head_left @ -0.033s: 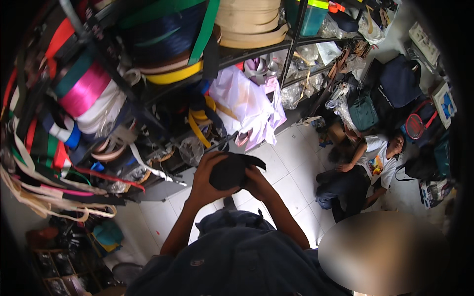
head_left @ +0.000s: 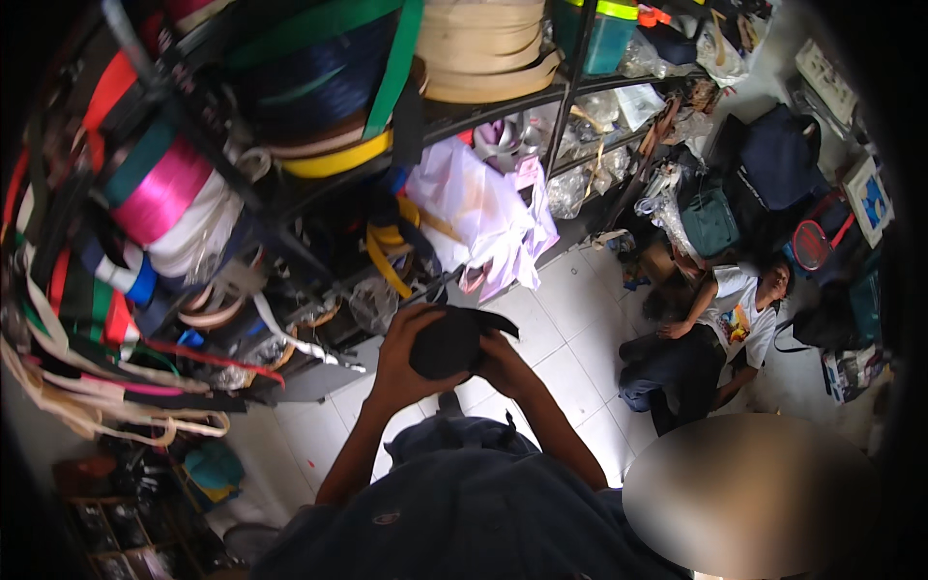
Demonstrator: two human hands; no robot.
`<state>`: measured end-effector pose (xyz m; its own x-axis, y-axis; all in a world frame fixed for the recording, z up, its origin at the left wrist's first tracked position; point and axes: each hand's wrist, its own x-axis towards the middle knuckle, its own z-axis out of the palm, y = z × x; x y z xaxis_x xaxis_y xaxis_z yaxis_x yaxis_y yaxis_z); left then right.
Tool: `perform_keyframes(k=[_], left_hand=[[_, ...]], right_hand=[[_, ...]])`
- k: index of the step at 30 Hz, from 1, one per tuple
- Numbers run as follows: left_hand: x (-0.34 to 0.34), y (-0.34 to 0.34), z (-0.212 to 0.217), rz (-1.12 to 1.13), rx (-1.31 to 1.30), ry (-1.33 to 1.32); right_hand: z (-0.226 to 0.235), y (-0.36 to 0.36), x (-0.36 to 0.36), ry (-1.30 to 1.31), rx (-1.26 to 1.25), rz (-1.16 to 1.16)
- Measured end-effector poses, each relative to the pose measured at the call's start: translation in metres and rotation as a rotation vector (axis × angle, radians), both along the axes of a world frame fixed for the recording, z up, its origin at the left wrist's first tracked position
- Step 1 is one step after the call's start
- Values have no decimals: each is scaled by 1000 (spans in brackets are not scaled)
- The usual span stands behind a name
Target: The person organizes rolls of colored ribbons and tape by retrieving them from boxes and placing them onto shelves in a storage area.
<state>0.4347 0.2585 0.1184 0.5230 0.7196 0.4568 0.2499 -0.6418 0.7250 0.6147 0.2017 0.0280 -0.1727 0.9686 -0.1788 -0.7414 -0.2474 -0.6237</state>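
Observation:
A black roll of strap or tape (head_left: 445,345) is held up in front of my body, between both hands. My left hand (head_left: 398,353) wraps round its left side, the fingers over the top edge. On the other side, my right hand (head_left: 505,367) grips the roll close to where a loose black end sticks out to the right. The roll's round face hides part of the fingers of both hands.
Dark metal shelves carry rolls of webbing, among them a beige stack (head_left: 488,53) and a pink roll (head_left: 164,188). A white plastic bag (head_left: 469,208) hangs over the shelf edge. A person (head_left: 710,338) sits on the tiled floor (head_left: 561,372) at right, near several bags.
The shelves at upper left sit slightly differently in the picture. Both hands keep their hold on the black roll, almost unmoved.

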Motion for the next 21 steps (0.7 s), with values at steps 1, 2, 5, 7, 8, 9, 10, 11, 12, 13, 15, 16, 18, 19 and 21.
perform_keyframes(k=[1, 2, 5, 7, 8, 9, 10, 11, 12, 13, 15, 16, 18, 19, 21], left_hand=[[3, 4, 3, 2, -12, -1], [7, 9, 5, 2, -25, -1], [24, 21, 10, -5, -1, 15], [37, 29, 15, -2, 11, 8], [44, 32, 17, -3, 6, -13], [53, 35, 18, -3, 7, -43], [62, 37, 22, -2, 20, -29], [72, 37, 26, 1, 33, -17], [81, 39, 30, 11, 53, -6], [92, 41, 32, 6, 65, 0], [121, 43, 37, -6, 64, -29], [136, 44, 40, -11, 62, -39], [170, 51, 46, -49, 77, -72], [189, 55, 53, -62, 99, -78], [230, 63, 67, -84, 104, -90]], right_hand=[[4, 3, 0, 14, -3, -33], [5, 9, 3, 22, -3, -10], [1, 16, 21, 68, -28, -7], [6, 24, 32, 57, -38, -42], [6, 27, 39, 66, -22, -51], [4, 29, 49, 66, 1, -58], [1, 30, 60, 65, 23, -65], [-9, 31, 72, 62, 14, -54], [-8, 30, 83, 59, 10, -61], [-6, 29, 96, 56, 6, -68], [2, 26, 126, 39, 7, -79], [5, 26, 143, 31, 7, -81], [7, 22, 179, 15, 0, -87], [7, 21, 197, 1, -13, -113], [5, 17, 235, -28, -46, -177]])
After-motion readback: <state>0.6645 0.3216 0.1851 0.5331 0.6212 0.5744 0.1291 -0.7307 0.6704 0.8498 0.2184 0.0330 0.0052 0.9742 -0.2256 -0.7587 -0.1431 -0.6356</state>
